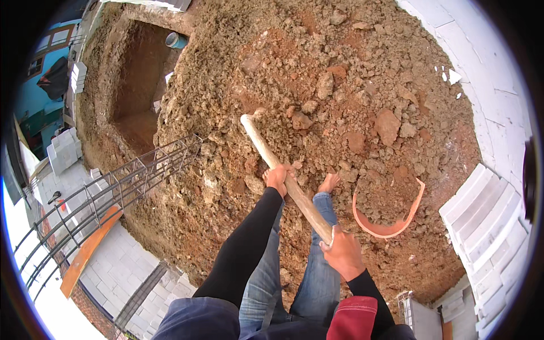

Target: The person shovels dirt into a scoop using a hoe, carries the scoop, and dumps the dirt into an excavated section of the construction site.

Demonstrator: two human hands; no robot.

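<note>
My left hand (277,179) is closed round the middle of a thick, pale wooden tool handle (263,148). Nearer to my body, my right hand (343,253) grips the same handle close to its lower end. The handle slants from the right hand up and away to the left. Its far end meets the loose brown soil (226,85); whether a blade is buried there, I cannot tell. A bare foot (328,182) stands on the soil just right of the handle, below jeans.
A curved orange broken piece (387,231) lies right of my feet. To the left, a rebar cage (122,184) juts over the ground beside an orange board (88,255). Beyond is a pit (139,79) with a bucket (176,40). White blocks (481,209) are stacked at right.
</note>
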